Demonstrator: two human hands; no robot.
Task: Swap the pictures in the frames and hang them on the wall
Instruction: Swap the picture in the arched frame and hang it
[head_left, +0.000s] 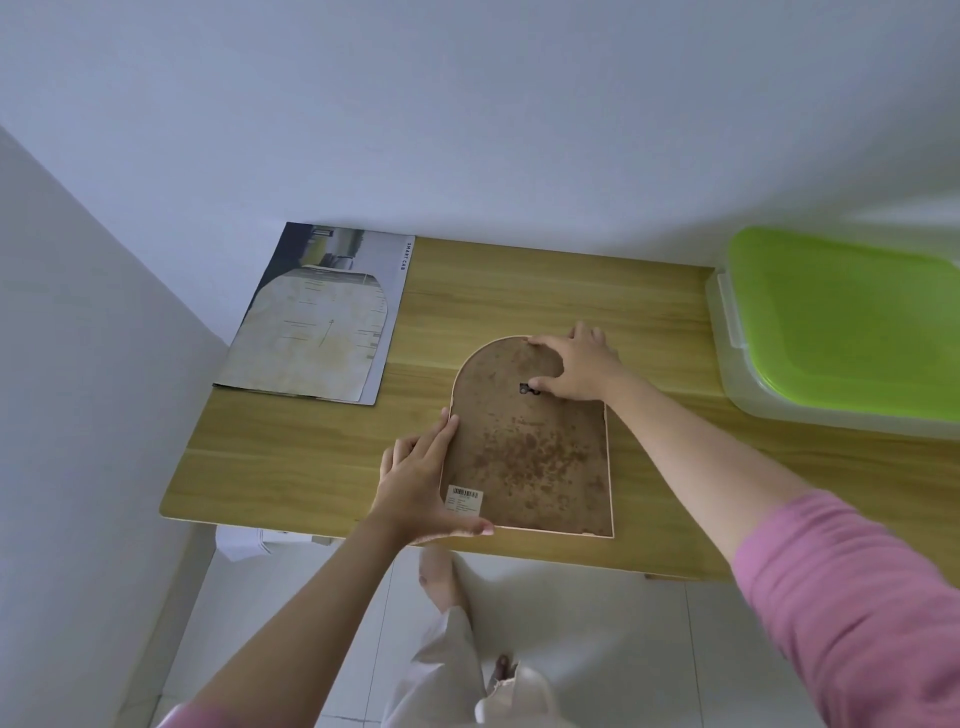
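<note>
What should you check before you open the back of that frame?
1. Frame lies face down, flat on the table: ok.
2. Left hand steadies the frame's left edge and bottom corner: ok.
3. Right hand is at the small metal hanger: ok.
4. Clips holding the back board are loose: cannot tell.
5. Arch-shaped picture waits on the magazine nearby: ok.
6. Frame is clear of the green-lidded box: ok.

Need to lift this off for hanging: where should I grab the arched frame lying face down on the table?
Grip the frame by its two straight long sides, one hand from each side. It lies flat, back up; the arched top is curved and harder to hold.
</note>
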